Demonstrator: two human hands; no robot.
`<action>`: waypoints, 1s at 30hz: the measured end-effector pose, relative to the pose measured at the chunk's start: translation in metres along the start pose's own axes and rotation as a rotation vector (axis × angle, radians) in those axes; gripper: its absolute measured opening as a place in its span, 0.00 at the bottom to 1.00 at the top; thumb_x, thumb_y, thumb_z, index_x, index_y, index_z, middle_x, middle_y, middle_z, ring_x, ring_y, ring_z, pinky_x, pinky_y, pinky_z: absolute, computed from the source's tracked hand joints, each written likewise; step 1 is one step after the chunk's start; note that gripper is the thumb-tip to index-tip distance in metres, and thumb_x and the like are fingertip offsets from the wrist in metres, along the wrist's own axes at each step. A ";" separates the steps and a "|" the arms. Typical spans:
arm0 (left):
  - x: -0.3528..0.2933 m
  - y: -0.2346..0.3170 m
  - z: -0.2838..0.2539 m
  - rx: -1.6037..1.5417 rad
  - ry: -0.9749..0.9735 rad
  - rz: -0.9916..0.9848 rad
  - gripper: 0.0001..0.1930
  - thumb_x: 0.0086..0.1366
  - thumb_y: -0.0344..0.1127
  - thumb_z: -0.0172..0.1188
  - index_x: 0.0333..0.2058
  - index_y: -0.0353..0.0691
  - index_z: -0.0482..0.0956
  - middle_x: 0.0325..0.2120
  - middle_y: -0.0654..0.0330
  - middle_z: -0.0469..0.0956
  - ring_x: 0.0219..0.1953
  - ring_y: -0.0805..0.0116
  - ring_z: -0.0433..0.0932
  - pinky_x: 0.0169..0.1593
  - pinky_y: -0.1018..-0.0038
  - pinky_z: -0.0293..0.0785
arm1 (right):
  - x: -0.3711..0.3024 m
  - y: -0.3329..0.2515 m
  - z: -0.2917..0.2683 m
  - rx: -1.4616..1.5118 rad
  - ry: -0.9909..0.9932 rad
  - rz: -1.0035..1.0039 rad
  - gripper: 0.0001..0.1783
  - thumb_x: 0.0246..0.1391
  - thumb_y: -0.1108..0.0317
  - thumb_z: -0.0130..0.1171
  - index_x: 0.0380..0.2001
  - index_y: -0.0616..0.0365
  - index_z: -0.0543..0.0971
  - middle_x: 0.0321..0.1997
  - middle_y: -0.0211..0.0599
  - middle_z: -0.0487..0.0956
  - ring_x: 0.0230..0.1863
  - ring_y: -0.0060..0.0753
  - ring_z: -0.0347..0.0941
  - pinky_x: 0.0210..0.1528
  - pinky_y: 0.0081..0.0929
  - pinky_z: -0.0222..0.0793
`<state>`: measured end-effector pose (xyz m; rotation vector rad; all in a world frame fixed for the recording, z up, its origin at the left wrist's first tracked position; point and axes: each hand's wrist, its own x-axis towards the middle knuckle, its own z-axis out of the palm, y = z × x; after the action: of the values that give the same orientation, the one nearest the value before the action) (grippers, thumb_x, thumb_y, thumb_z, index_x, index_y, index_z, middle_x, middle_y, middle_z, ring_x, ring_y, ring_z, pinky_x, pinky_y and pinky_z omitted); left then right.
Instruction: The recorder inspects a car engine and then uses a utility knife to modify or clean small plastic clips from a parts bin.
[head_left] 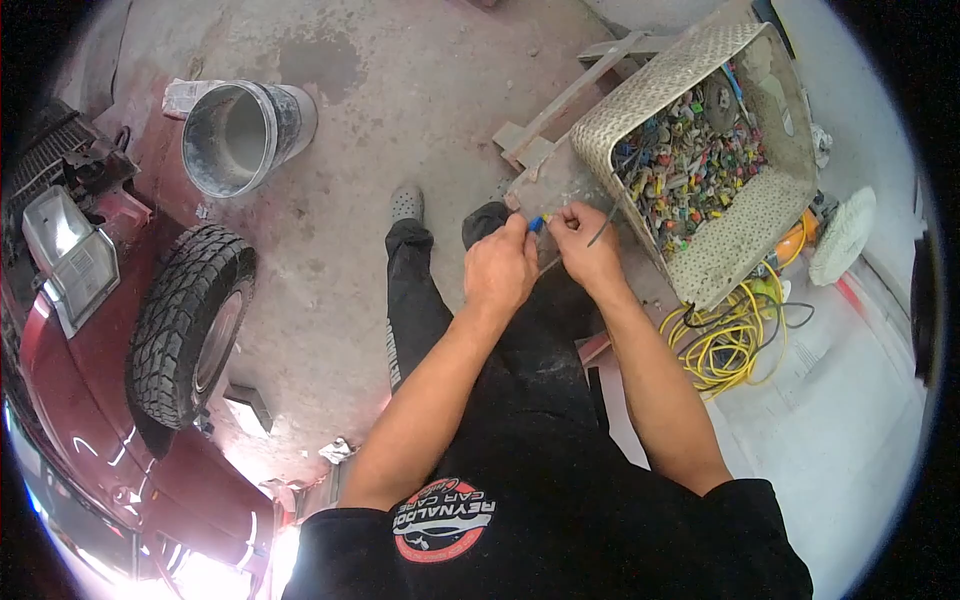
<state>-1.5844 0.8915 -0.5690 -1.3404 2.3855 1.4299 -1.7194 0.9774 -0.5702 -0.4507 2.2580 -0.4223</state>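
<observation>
In front of my body my two hands are close together, fingertips almost meeting. My left hand (503,262) is closed in a pinch on a small blue piece (537,223). Beside it, my right hand (588,244) has its thumb and fingers pressed together near a tiny yellow bit at the blue piece's end. A thin dark strip (602,227), like a wire, sticks out by the right fingers; its exact hold is hidden. To the right, a pale woven-pattern plastic basket (745,215) leans tilted, its opening showing a heap of small multicoloured pieces (690,165).
A coiled yellow cord (715,350) lies below the basket, near a white fluffy pad (843,237) and an orange tool (796,240). Wooden legs (570,105) stand behind. At left are a grey bucket (290,120), a tire (165,330) and a dark red vehicle (90,390).
</observation>
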 end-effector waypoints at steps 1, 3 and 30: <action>0.000 0.001 0.001 -0.001 0.003 0.000 0.10 0.70 0.38 0.62 0.38 0.38 0.76 0.29 0.40 0.83 0.36 0.33 0.83 0.41 0.43 0.77 | 0.001 -0.002 -0.002 -0.023 -0.016 -0.009 0.16 0.59 0.55 0.64 0.39 0.58 0.85 0.35 0.47 0.88 0.39 0.54 0.86 0.43 0.46 0.79; 0.000 0.002 0.002 0.014 -0.014 0.022 0.10 0.71 0.37 0.61 0.38 0.38 0.74 0.28 0.41 0.83 0.34 0.33 0.82 0.40 0.43 0.77 | 0.008 -0.002 -0.009 -0.054 -0.076 -0.005 0.16 0.60 0.55 0.65 0.38 0.58 0.83 0.34 0.46 0.87 0.39 0.54 0.85 0.42 0.46 0.78; -0.011 0.018 0.006 0.060 0.024 -0.126 0.10 0.71 0.38 0.60 0.38 0.37 0.74 0.31 0.41 0.84 0.36 0.35 0.83 0.41 0.44 0.78 | 0.021 -0.005 -0.029 -0.192 -0.257 -0.065 0.17 0.61 0.57 0.70 0.35 0.63 0.83 0.31 0.44 0.83 0.33 0.38 0.78 0.39 0.40 0.73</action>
<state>-1.5924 0.9064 -0.5554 -1.4724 2.2921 1.3075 -1.7537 0.9683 -0.5625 -0.6408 2.0456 -0.1686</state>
